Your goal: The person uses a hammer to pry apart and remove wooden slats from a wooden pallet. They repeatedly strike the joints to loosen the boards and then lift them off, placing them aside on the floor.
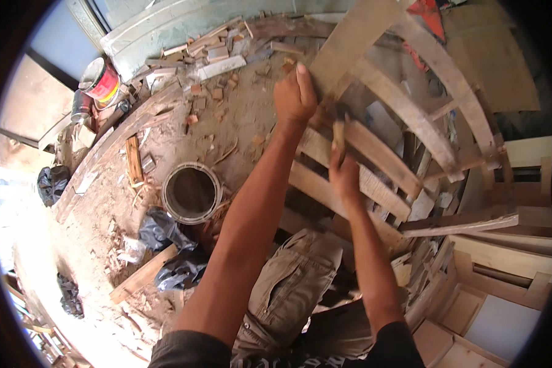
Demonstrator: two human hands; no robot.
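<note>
The left grip [294, 95] is closed at the lower left edge of the board [356, 40], whose long axis slants up and rightward, away from the body. The right grip [345, 175] clasps the hammer [338, 141], its blurred head just below the board's near end; the left grip is nearer that board. Slats [405, 116] crowd the right side, while the scrap-strewn floor [239, 122] leaves more room leftward.

Up on the worker's head, the fisheye camera peers closely down at left hand [294, 97], right hand [345, 176] and littered floor [230, 130].
</note>
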